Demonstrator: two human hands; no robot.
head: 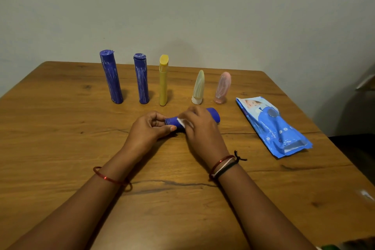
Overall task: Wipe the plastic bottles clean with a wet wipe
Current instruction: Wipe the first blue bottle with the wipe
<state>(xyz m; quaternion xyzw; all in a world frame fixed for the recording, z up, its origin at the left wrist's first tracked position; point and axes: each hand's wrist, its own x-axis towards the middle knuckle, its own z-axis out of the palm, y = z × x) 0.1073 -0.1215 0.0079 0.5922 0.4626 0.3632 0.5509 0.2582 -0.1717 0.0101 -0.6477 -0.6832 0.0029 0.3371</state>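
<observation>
A blue bottle lies on its side on the wooden table, in front of a row of standing bottles. The left hand grips its cap end with curled fingers and thumb. The right hand is curled over the middle of the bottle and presses a white wet wipe on it. Behind stand two streaked blue bottles, a yellow bottle, a pale tube and a pink tube. The blue wipes pack lies flat at the right
</observation>
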